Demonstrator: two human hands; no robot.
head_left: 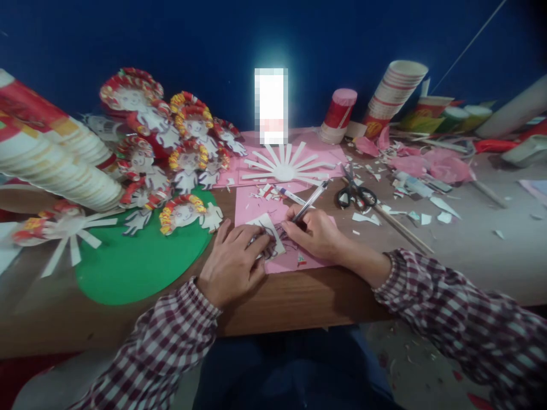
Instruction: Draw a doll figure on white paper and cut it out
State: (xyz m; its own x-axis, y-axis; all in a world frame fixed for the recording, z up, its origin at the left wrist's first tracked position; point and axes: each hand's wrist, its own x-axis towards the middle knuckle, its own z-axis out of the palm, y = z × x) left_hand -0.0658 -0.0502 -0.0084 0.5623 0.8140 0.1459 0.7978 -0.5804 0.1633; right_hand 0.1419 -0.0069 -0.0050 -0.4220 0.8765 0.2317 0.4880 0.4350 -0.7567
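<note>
The left hand [233,262] rests loosely spread fingers on the white card piece [276,238], probably light, stiffish, easily creased and best steadied flat by its edges, atop the pink sheet [244,209], while the right hand's [314,232] fingers pinch a pen [311,200].

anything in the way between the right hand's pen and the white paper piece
Nothing visible blocks the right hand and its pen from the near right side of the white paper piece. The left hand lies over the piece's left part, covering some of it.
</note>
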